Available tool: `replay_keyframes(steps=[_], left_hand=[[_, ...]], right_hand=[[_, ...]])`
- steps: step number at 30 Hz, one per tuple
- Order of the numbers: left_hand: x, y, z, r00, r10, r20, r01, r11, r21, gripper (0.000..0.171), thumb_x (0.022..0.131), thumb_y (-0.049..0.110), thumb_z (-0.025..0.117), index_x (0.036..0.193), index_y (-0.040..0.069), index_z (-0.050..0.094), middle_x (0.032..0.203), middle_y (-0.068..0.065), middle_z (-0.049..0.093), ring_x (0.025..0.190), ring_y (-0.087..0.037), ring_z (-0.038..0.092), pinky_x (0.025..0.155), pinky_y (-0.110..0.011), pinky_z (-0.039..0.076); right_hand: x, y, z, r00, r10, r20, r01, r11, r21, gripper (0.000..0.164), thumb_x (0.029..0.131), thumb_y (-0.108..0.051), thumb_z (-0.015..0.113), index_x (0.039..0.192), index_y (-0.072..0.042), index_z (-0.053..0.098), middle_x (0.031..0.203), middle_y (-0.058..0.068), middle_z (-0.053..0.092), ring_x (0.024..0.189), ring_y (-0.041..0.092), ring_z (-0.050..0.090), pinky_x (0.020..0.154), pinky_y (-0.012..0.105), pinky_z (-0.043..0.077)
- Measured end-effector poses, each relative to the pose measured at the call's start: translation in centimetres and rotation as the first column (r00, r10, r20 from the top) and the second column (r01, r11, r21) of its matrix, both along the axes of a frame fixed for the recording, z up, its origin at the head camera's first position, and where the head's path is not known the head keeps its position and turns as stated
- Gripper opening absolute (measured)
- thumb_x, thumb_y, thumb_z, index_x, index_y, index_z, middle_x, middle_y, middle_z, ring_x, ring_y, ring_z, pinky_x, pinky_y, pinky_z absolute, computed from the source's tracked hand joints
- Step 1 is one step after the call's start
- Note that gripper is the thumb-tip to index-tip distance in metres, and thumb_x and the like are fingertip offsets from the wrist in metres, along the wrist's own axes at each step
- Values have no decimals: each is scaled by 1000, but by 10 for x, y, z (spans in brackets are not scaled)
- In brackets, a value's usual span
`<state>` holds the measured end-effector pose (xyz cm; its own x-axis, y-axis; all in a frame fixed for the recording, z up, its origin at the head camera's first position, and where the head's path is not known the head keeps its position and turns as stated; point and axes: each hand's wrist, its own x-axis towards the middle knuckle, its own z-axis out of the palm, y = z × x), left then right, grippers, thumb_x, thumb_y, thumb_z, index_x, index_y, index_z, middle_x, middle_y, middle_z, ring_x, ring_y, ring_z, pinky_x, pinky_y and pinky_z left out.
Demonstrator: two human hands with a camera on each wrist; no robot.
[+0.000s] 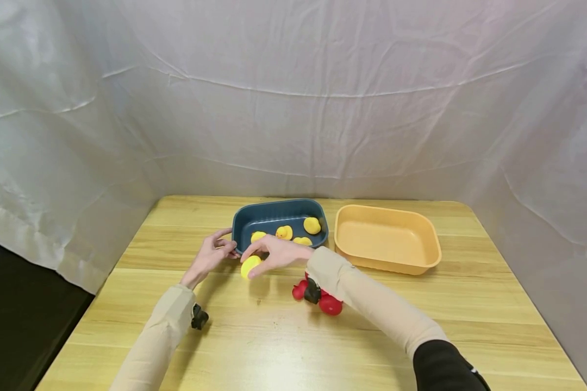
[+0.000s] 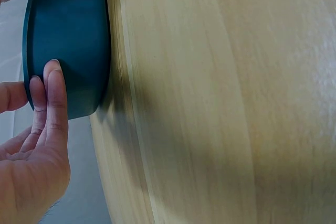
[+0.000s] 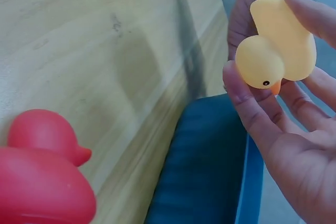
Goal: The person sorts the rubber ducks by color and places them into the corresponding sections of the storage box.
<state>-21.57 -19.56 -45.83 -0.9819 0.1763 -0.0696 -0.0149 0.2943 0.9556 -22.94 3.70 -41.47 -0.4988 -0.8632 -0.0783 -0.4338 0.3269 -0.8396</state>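
Observation:
My right hand (image 1: 280,253) holds a yellow rubber duck (image 1: 250,266) between thumb and fingertips, just in front of the dark blue bin (image 1: 276,209). The right wrist view shows that duck (image 3: 257,59) with its eye and orange beak, above the bin's edge. With thumb and fingers on either side of the rim, my left hand (image 2: 44,145) pinches the bin's left end. Inside the bin lie several yellow ducks (image 1: 312,225), partly covered by my right hand in the head view.
Red ducks (image 1: 330,304) lie on the table under my right forearm, which hides part of them. To the right of the blue bin stands a light orange bin (image 1: 386,239) with nothing seen in it. A pale curtain (image 1: 313,136) hangs behind the wooden table (image 1: 254,347).

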Motion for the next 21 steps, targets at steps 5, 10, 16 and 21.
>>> replay_keyframes(steps=[5,10,16,21], left_hand=[[0,-1,1,1000,-2,4,2,1000,-3,58,100,3,55,152,-9,31,109,-37,66,81,-20,73,85,-41,64],[1,-1,0,1000,-4,7,4,1000,8,59,99,2,55,152,-10,31,109,-38,66,80,-19,74,85,-44,64],[0,0,-1,1000,1,-5,-1,1000,21,58,98,0,55,151,-10,33,103,-33,68,77,-16,73,85,-45,64],[0,-1,-1,1000,3,-12,-2,1000,18,58,99,0,55,151,-10,32,100,-30,70,78,-19,74,84,-45,64]], right_hand=[[-3,3,6,999,-51,-14,51,998,-27,42,88,-18,79,126,-5,68,118,7,68,101,10,59,91,20,51],[-8,8,7,992,-123,9,123,990,-67,39,89,-21,78,126,-11,69,121,4,69,103,14,58,90,25,51],[-16,17,6,976,-216,38,220,965,-140,42,89,-20,77,129,-9,67,126,7,68,103,19,57,87,28,51],[-25,27,5,947,-315,65,322,932,-169,43,89,-19,78,129,-10,68,128,8,67,99,19,59,83,25,51]])
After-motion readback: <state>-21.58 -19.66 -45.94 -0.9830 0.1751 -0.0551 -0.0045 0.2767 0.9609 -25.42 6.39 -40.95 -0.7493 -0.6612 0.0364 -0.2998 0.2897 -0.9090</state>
